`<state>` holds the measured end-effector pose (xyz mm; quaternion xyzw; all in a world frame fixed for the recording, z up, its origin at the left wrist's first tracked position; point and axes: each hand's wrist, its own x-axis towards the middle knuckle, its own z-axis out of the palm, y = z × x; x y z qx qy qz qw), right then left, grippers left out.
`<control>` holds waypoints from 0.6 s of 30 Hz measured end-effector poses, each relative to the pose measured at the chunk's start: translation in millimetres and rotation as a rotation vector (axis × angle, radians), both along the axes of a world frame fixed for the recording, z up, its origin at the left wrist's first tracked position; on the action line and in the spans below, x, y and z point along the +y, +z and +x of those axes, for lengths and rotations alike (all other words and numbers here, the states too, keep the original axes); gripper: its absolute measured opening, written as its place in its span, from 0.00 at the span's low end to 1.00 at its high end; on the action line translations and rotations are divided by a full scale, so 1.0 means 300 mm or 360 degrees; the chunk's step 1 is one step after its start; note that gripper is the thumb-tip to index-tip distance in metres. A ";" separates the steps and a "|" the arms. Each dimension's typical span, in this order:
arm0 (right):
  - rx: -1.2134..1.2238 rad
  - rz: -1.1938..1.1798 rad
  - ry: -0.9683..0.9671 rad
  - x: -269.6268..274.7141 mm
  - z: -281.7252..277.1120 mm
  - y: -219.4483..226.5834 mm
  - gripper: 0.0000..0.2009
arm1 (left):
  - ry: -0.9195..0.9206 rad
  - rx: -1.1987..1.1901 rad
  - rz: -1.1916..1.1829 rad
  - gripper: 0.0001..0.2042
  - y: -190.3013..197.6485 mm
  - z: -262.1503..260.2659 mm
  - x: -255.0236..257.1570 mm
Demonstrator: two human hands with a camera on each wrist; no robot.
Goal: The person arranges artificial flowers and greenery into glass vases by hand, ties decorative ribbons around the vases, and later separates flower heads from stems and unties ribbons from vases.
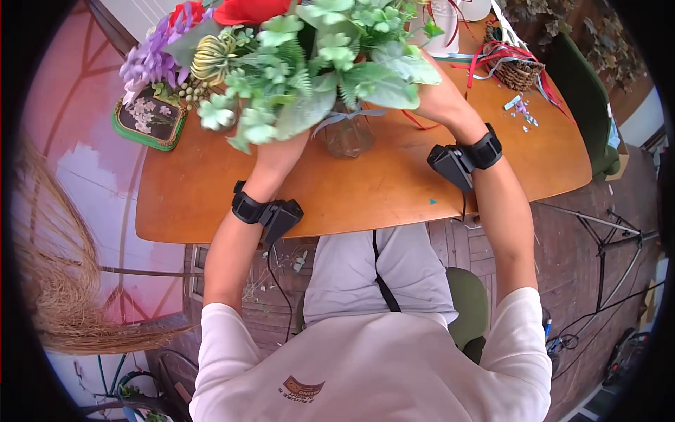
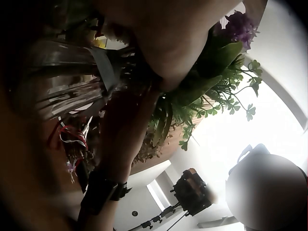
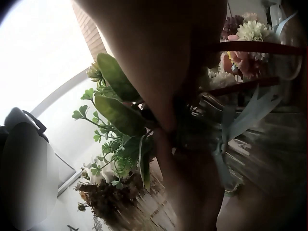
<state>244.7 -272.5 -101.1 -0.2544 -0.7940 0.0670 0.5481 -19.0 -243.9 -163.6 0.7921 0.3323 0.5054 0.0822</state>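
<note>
A bouquet of artificial flowers with green leaves, a purple bloom and a red flower rises from a clear glass vase on the table. Round the vase's neck is tied a grey-blue ribbon. My left hand reaches in under the leaves on the left side of the neck. From the other side my right hand comes in beneath the foliage. The wrist views show both hands close together at the neck, just above the ribbon. Leaves and shadow hide the fingers of both.
On the wooden table, a green-framed flower picture lies at the left. Toward the back right are a woven basket with red and white ribbons and some small scraps. A green chair stands beyond the right edge.
</note>
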 end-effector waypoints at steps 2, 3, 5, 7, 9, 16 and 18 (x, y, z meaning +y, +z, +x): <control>-0.0176 -0.0319 -0.0123 0.003 -0.001 0.018 0.11 | -0.0185 -0.0230 -0.0112 0.18 0.046 0.014 0.004; 0.0032 -0.0094 -0.0012 0.004 -0.012 0.010 0.10 | -0.0295 -0.0472 -0.0286 0.17 0.077 0.022 0.015; 0.0089 -0.0262 -0.0011 -0.017 -0.017 0.035 0.11 | -0.0451 -0.0134 -0.0554 0.17 0.102 -0.055 0.074; 0.0099 -0.0524 0.0008 -0.016 -0.016 0.043 0.13 | -0.0725 -0.0501 -0.0973 0.15 0.131 -0.056 0.099; 0.0036 -0.0435 -0.0062 0.011 0.005 0.000 0.14 | -0.0782 -0.0593 -0.0873 0.15 0.074 -0.054 0.115; -0.0123 -0.0690 -0.0028 -0.033 -0.004 0.067 0.20 | -0.1081 -0.0613 -0.0894 0.19 -0.034 -0.102 0.162; -0.0208 -0.0743 -0.0119 -0.043 0.006 0.080 0.21 | -0.1083 -0.0580 -0.0870 0.19 -0.054 -0.119 0.176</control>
